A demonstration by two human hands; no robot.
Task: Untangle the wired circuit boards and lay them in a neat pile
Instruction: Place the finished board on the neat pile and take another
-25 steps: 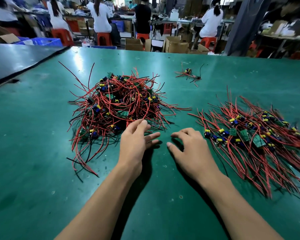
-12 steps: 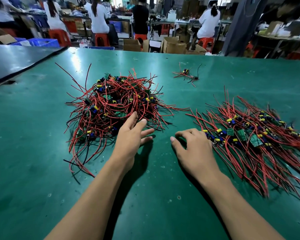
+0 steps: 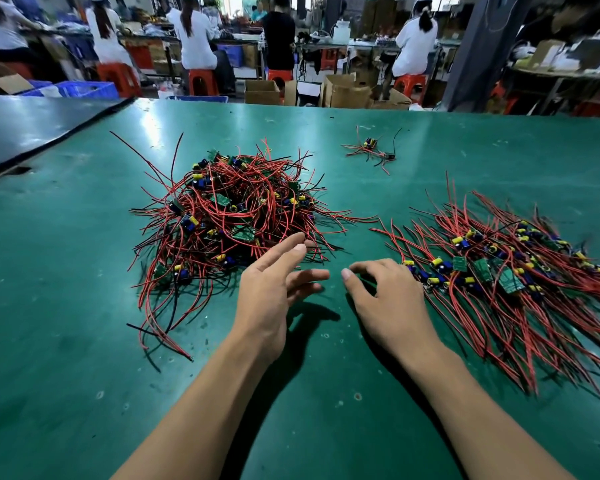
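Tangled circuit boards [image 3: 229, 220] on green table [image 3: 66, 289] — left hand [image 3: 267, 292] and right hand [image 3: 388, 299] released, busy workshop behind

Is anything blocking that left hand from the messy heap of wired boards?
Nothing visible. The left hand is open, its fingertips at the near edge of the tangled heap, with only bare green table around them.
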